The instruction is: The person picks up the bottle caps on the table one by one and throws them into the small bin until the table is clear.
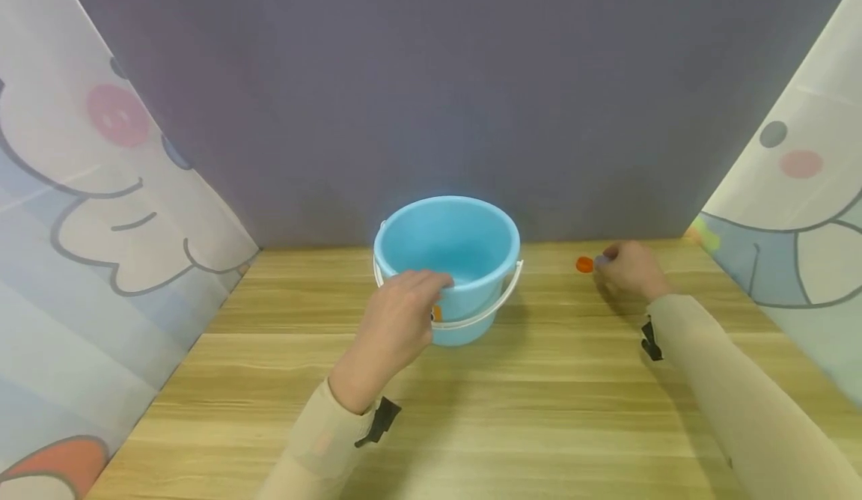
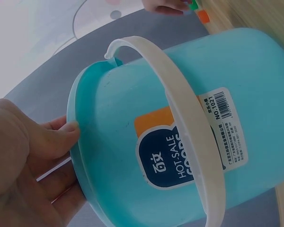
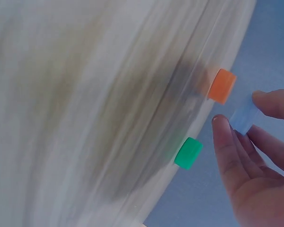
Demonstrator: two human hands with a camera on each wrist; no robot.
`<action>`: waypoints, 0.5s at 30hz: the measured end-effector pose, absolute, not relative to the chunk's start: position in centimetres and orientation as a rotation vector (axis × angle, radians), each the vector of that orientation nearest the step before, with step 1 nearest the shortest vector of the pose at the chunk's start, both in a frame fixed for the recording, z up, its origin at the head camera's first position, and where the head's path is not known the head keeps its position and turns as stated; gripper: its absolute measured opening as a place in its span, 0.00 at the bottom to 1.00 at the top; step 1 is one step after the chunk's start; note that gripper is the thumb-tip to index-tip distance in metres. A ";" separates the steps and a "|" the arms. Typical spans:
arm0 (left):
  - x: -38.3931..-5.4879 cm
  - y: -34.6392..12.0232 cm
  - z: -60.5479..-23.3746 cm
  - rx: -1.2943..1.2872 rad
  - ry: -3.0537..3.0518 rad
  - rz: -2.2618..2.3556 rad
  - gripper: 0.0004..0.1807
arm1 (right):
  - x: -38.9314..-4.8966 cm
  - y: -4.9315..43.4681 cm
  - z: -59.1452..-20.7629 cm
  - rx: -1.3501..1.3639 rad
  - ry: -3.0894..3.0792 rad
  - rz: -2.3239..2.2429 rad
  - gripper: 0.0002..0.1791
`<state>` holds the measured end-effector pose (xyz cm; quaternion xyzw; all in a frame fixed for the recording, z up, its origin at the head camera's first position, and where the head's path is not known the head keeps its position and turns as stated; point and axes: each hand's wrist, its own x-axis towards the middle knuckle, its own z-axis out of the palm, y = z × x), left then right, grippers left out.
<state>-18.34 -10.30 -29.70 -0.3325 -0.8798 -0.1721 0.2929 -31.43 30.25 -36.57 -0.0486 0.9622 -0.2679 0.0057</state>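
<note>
A light blue bucket (image 1: 474,302) stands upright on the table, its white handle (image 1: 481,320) hanging down at the front. My left hand (image 1: 397,320) grips the bucket's near left rim, with the thumb (image 2: 61,137) on the outside and the fingers over the edge. To the right, my right hand (image 1: 633,269) pinches a pale bluish bottle cap (image 3: 244,113) between thumb and fingers, just above the table. An orange bottle cap (image 1: 584,264) lies on the wood to its left. A green bottle cap (image 3: 188,153) sits close by in the right wrist view, hidden behind the hand in the head view.
The wood-grain table (image 1: 539,425) ends at a dark grey panel (image 1: 458,81) behind the bucket. Cartoon-printed sheets (image 1: 87,208) line the left and right sides. A printed label (image 2: 227,127) is on the bucket's side.
</note>
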 end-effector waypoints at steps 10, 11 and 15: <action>-18.2 -10.3 -29.7 -0.872 -2.364 -0.460 0.28 | -31.3 29.3 -36.8 -0.158 3.010 -1.005 0.31; -18.2 -10.3 -29.7 -0.870 -2.362 -0.458 0.28 | -31.2 29.1 -36.7 -0.161 3.011 -1.016 0.32; -18.2 -10.3 -29.7 -0.870 -2.353 -0.456 0.28 | -30.8 28.7 -36.4 -0.185 3.024 -1.047 0.32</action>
